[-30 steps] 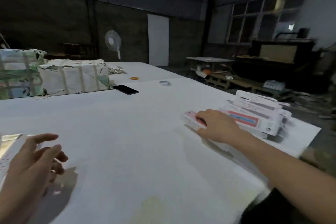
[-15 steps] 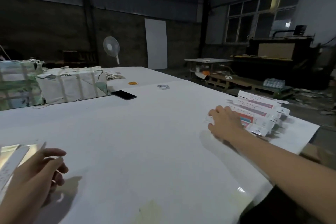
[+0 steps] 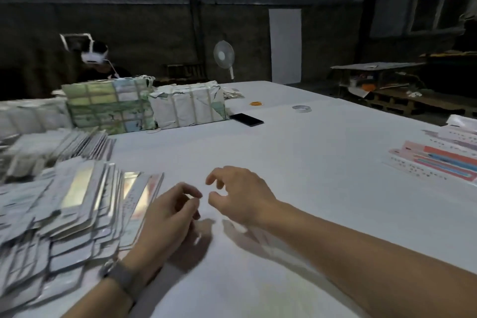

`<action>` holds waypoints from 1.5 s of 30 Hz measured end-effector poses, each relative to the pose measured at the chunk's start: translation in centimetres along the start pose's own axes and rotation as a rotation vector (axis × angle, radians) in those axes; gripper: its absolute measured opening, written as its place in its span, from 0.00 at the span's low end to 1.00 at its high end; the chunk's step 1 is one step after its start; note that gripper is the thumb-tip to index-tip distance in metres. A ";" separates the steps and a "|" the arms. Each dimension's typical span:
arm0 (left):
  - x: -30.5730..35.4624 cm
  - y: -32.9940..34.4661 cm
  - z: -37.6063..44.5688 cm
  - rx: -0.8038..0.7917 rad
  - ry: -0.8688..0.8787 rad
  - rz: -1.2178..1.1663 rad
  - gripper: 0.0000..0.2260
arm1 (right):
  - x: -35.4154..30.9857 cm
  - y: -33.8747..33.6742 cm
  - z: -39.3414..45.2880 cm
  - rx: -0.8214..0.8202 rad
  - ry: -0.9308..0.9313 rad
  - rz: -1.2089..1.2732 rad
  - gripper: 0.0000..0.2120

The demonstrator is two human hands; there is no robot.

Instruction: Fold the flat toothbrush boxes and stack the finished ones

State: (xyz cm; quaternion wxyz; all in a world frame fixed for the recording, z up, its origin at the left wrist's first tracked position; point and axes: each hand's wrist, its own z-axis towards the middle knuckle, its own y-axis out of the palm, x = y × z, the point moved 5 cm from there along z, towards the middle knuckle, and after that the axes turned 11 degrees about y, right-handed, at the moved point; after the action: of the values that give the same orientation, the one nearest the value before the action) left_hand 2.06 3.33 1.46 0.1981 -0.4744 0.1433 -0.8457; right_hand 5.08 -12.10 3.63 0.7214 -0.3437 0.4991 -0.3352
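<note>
Flat toothbrush boxes (image 3: 64, 209) are spread in a loose, overlapping heap on the near left of the white table (image 3: 296, 162), just left of the left hand (image 3: 167, 219). Folded boxes (image 3: 438, 160) are stacked at the far right edge, well apart from both hands. The left hand is held beside the heap with fingers loosely curled, nothing gripped. The right hand (image 3: 240, 196) is seen close beside it, fingers relaxed and bent, also empty. Farther back, two taped bundles (image 3: 144, 106), a black phone (image 3: 246, 119) and a tape roll (image 3: 301, 108) are laid on the table.
</note>
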 end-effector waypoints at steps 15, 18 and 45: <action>-1.6 -5.8 1.6 -0.040 0.028 1.133 0.23 | 1.2 2.3 -0.5 0.046 -0.073 0.203 0.07; -3.0 -9.3 2.0 -0.025 -0.224 1.149 0.25 | 1.1 2.4 -0.5 0.041 -0.076 0.220 0.08; -2.6 -8.0 1.6 0.034 -0.060 0.980 0.25 | 0.9 2.9 -0.2 -0.049 -0.099 0.258 0.16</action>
State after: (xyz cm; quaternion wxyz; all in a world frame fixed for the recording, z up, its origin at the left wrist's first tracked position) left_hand 3.09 11.48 3.75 0.5845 -0.3723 0.3298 -0.6411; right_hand 5.60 -11.29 0.69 0.7736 -0.3103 0.5110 -0.2102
